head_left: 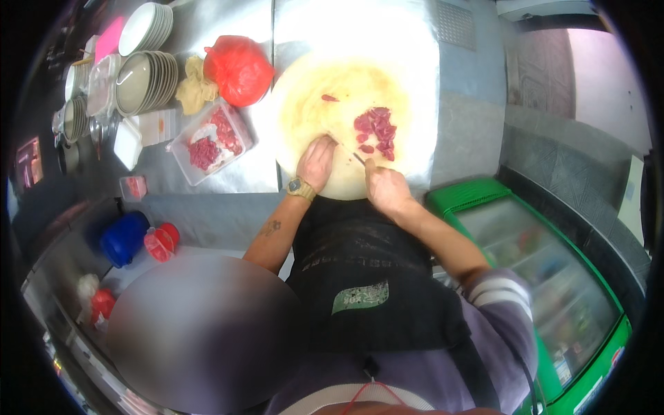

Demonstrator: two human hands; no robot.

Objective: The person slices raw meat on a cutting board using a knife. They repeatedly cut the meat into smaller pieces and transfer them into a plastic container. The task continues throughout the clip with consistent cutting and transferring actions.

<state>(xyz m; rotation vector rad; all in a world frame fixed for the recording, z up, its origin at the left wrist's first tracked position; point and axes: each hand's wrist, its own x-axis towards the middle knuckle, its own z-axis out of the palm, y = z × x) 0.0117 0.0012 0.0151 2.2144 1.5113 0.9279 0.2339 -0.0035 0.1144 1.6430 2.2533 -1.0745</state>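
Observation:
On a round, pale cutting board lies a heap of sliced red meat, with one small piece of meat apart near the far side. My right hand is closed around the handle of a knife, whose blade points up and left towards my left hand. My left hand, with a watch at its wrist, rests on the board with fingers together by the blade's tip. Whether anything lies beneath those fingers is hidden. Left of the board, a clear plastic container holds more raw meat.
Beside the container are a red plastic bag, a tan cloth and a white foam box. Stacked plates stand farther left. A green glass-topped freezer is at the right, and a blue barrel stands below the counter's left part.

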